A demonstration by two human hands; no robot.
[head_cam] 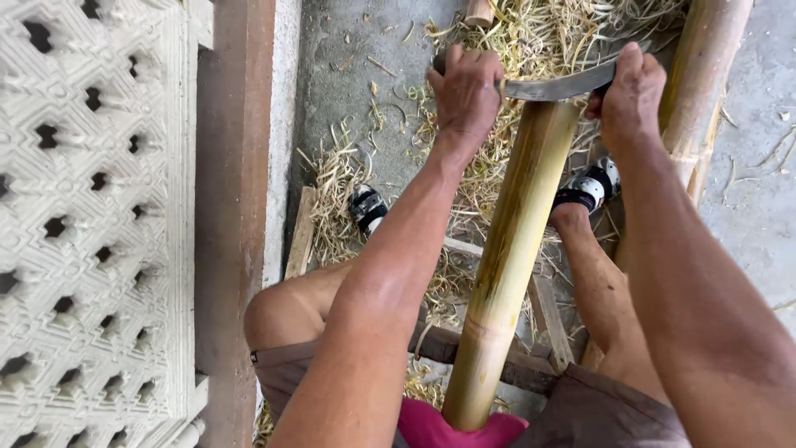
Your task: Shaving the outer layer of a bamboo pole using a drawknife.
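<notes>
A thick yellow-green bamboo pole [507, 265] runs from my lap up and away, resting on a wooden frame [531, 365]. A curved metal blade [557, 85] lies across the pole's far part. My left hand [466, 90] is closed around the blade's left end, its handle hidden in the fist. My right hand [632, 93] grips the blade's right end. Both arms reach forward on either side of the pole. My feet in black-and-white sandals [366, 207] sit on the floor on each side.
Pale bamboo shavings [348, 166] litter the concrete floor. Another bamboo pole [701, 91] leans at the right. A white patterned lattice wall [91, 224] and a brown post [236, 207] stand at the left. A pink cloth [431, 427] lies at the pole's near end.
</notes>
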